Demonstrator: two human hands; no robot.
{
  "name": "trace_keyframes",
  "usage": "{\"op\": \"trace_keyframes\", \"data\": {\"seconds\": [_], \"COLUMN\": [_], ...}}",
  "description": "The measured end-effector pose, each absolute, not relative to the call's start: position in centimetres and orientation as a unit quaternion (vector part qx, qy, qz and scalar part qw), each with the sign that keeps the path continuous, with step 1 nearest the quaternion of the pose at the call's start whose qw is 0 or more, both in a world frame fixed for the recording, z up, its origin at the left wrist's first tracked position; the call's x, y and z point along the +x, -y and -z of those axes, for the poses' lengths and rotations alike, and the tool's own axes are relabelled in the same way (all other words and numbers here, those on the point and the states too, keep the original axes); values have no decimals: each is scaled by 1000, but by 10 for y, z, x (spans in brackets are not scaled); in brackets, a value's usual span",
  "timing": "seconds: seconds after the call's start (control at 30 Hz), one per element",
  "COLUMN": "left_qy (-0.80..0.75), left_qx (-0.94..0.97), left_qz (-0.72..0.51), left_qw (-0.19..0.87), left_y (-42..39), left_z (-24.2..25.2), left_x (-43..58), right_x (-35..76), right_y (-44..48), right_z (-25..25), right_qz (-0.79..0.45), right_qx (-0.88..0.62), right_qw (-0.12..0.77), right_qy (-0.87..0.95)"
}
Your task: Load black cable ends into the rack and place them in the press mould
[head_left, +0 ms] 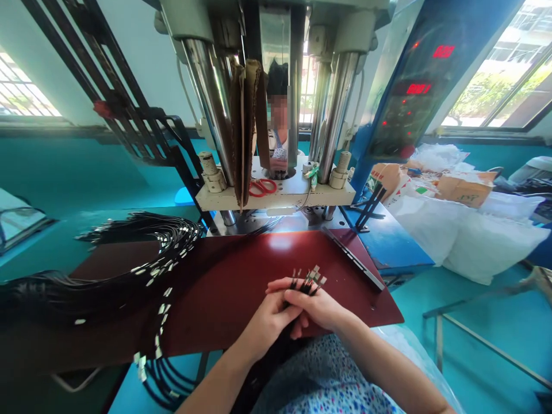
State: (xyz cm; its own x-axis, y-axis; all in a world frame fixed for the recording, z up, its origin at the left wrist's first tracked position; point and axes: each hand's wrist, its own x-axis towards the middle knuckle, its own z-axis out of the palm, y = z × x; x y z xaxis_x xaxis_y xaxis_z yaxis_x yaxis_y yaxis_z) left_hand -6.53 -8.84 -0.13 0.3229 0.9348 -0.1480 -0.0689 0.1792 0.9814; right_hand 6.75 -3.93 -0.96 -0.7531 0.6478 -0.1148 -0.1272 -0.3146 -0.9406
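Over the red board [237,293], left hand [268,322] and right hand [322,308] clasp a cable bundle [307,286], partly hidden.

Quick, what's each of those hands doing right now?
Left hand: closed, holding the black cable bundle.
Right hand: closed, holding the same bundle.

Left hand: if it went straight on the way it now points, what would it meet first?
The left hand would most likely meet the black cable bundle first, with the right hand close against it; the overlap makes depth there unclear.
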Motion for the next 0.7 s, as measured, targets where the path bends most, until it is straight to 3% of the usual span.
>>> {"op": "trace_keyframes", "data": {"seconds": [0.1, 0.17, 0.4, 0.6, 0.7], "left_qy": [-437, -444, -466, -431, -423], "left_qx": [488, 470, 464, 442, 406], "left_qz": [-385, -376, -371, -405, -416], "left_qw": [650, 664, 655, 675, 695], "left_y": [83, 81, 72, 67, 67], "left_z": [3, 8, 13, 17, 20], "left_x": [-60, -57, -42, -34, -42], "right_x": [79, 89, 86, 84, 111], "right_y": [24, 11, 8, 2, -12], "right_z": [-3, -17, -42, -32, -29], "right_qz": [-733, -676, -496, -502, -379], "right_qx": [-187, -183, -251, -271, -360], "right_qw": [394, 441, 190, 188, 213], "right_qy": [522, 562, 810, 799, 826]}}
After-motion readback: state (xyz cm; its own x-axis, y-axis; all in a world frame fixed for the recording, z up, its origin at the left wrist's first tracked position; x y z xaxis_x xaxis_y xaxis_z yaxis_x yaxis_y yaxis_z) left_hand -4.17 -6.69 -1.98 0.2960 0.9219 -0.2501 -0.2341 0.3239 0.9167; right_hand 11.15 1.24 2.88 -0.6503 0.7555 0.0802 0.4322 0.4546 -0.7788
